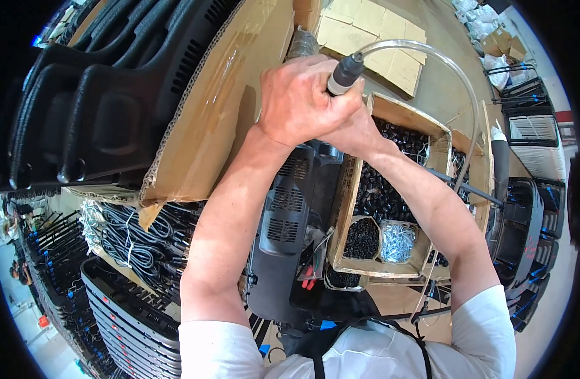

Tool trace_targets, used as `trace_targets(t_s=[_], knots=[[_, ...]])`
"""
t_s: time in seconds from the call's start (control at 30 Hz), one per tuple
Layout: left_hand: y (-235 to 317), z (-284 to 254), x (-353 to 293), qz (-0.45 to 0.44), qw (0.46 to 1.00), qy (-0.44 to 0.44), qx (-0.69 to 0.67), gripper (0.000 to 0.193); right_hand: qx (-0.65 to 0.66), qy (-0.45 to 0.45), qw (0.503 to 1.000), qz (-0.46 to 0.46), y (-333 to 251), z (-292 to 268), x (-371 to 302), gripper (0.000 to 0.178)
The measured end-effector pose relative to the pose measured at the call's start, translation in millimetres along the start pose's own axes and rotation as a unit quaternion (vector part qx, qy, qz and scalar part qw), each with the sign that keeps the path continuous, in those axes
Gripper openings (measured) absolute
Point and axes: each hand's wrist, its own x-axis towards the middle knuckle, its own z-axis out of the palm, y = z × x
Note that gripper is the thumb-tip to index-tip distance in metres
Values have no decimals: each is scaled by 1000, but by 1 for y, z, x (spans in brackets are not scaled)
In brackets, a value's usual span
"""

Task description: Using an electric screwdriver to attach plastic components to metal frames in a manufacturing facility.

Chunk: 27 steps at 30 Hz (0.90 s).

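Both my hands are wrapped round a pneumatic tool [346, 69], raised over the bench. Its black and grey end sticks out to the right of my fingers, and a clear hose [457, 63] arcs from it to the right and down. Most of its body is hidden in my grip. My left hand [296, 98] lies uppermost, closed. Partly covered by it, my right hand [353, 126] is closed as well. Below my hands lies a long black plastic housing [280, 252] with vent slots.
On the right, a wooden box [422, 271] holds black parts, dark screws [362, 239] and silver screws [398, 242]. A cardboard carton [220, 95] with black plastic shells [113, 120] stands left. Bundled black cables [129, 234] and stacked black panels [129, 322] lie lower left.
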Motion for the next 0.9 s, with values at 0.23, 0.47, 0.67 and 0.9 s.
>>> trace_targets(t_s=[0.23,0.47,0.67,0.9], knots=[[10,-22,6,-111,974,-140,136,41,-6,-28,996,87,-24,-11,11,39],[34,-29,-90,-354,928,79,-87,30,136,-23,982,129,-35,-34,2,43],[32,-25,-162,-578,738,73,-341,23,231,-24,968,97,-63,-51,-21,43],[76,1,-180,-644,448,81,-614,41,258,15,960,112,-91,-64,-84,41]])
